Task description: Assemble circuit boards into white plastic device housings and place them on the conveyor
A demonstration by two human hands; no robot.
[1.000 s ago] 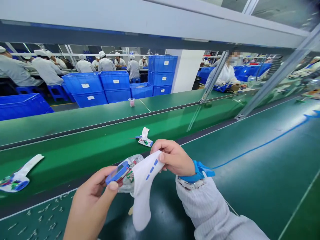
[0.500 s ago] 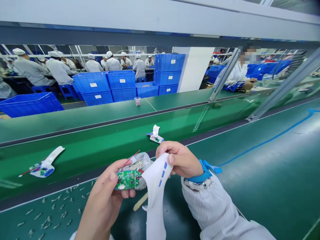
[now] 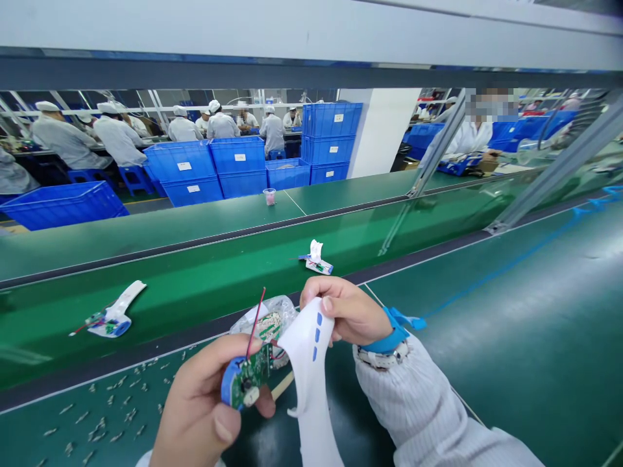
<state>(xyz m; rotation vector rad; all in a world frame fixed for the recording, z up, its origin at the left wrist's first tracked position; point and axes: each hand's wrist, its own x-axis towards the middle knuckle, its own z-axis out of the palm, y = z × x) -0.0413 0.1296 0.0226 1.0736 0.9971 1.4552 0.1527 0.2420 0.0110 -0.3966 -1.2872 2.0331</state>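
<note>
My left hand (image 3: 209,395) grips a green circuit board (image 3: 252,375) with a blue part along its near edge. A red wire (image 3: 256,318) rises from the board. My right hand (image 3: 348,311) pinches the upper end of a white curved plastic housing (image 3: 314,376) that has a row of blue slots. Short wires run from the board towards the housing. The housing's lower end leaves the picture at the bottom. Behind my left hand lies a clear plastic bag (image 3: 287,314) of small pale parts. A pale stick (image 3: 283,387) sits partly hidden under the board.
Many small metal pieces (image 3: 100,428) lie scattered on the green bench at left. Two white housings with boards, one left (image 3: 117,314) and one centre (image 3: 317,257), rest on the green belt. A blue cord (image 3: 491,277) runs right from my wristband. Co-workers sit beyond blue crates (image 3: 185,165).
My left hand has turned the circuit board, so its blue edge part now shows and the red wire stands more upright. My right hand still holds the housing. The belt pieces have shifted right.
</note>
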